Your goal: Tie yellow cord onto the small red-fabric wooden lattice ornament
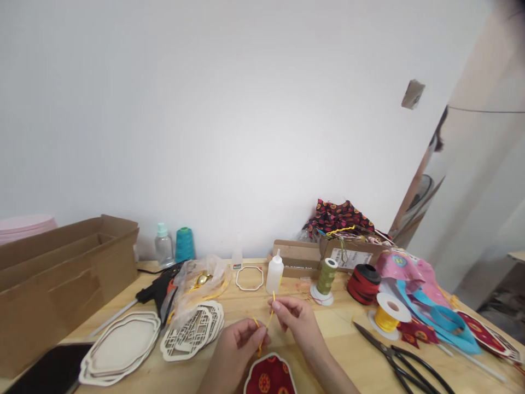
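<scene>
A thin yellow cord (270,319) runs between my two hands above the table. My left hand (245,342) pinches it between thumb and fingers, with a short end sticking up and some cord hanging below. With thumb and forefinger, my right hand (294,318) grips the cord higher up, its tip pointing upward. Just beneath the hands lies a scalloped panel covered in dark red patterned fabric (270,377), with a pale rim; its lower part is cut off by the frame edge. Behind the hands stands a white squeeze bottle (274,273).
Black-handled scissors (389,353) and a yellow cord spool (388,314) lie to the right. Left are cut-out wooden panels (192,334), plain scalloped panels (123,345), a glue gun (158,290) and a cardboard box (69,290). Green thread (327,278) and red-black cord (364,283) stand behind.
</scene>
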Available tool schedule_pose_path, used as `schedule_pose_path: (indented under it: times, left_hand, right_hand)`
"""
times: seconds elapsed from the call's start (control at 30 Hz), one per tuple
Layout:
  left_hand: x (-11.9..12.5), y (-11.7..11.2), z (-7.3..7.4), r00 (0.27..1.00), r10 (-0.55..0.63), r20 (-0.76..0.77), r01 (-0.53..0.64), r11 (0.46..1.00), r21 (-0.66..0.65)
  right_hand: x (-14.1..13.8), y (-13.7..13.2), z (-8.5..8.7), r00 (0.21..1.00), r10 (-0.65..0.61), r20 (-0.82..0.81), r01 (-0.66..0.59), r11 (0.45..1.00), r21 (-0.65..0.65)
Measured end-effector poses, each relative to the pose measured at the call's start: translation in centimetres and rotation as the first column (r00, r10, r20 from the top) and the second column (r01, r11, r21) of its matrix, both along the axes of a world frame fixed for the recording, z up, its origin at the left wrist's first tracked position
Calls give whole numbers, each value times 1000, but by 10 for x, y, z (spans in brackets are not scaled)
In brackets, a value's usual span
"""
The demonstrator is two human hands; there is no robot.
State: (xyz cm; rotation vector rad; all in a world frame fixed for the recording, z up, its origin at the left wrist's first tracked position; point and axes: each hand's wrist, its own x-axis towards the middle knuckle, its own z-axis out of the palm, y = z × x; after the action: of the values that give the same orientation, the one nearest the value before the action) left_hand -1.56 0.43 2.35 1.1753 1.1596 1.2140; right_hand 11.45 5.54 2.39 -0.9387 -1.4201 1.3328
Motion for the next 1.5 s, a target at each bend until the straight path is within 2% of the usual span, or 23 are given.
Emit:
schedule_pose_path:
  times: [0.1,0.2,0.3,0.47,0.53,0.6,0.7,0.8,0.9,1.17,1.5]
  left_hand:
    - [2,-2,-2,999,-34,37,34,999,1]
    - [6,-5,-5,985,-85,150,90,995,-31]
    - [7,-6,-6,972,-121,203,134,990,-53]
    - [3,-4,-5,981,-131,143,141,988,-68]
    - [2,-3,-6,976,-142,166,157,984,-83]
    - [0,-2,-7,968,-147,204,170,980,-103]
    - [-1,-1,-8,947,-143,288,188,972,-137]
    - [-2,-1,-8,905,-144,400,220,964,-149]
    - [-3,-1,-9,884,-165,438,244,961,-131]
    - [-5,0,-9,886,-173,431,246,962,-118]
    - [-5,0,-13,912,-161,376,234,959,-157]
  right_hand:
    - [-4,-4,-5,996,77,52,-76,997,-18]
    - [-9,-7,-10,992,106,66,-108,994,30]
    - [-10,-7,-10,998,48,27,-50,997,59]
    - [-2,-1,-2,996,-87,7,87,996,12]
    - [1,-1,0,991,-133,31,130,986,100]
    - [2,-2,2,984,-146,103,109,948,299]
    - [3,-5,2,945,-149,291,-59,798,600]
    - [5,-5,0,880,-221,421,-187,652,735]
    - [6,-3,-3,850,-293,439,-215,568,795]
    - [7,-2,-1,784,-378,493,-283,488,826]
    - [8,-4,1,703,-481,523,-331,430,840]
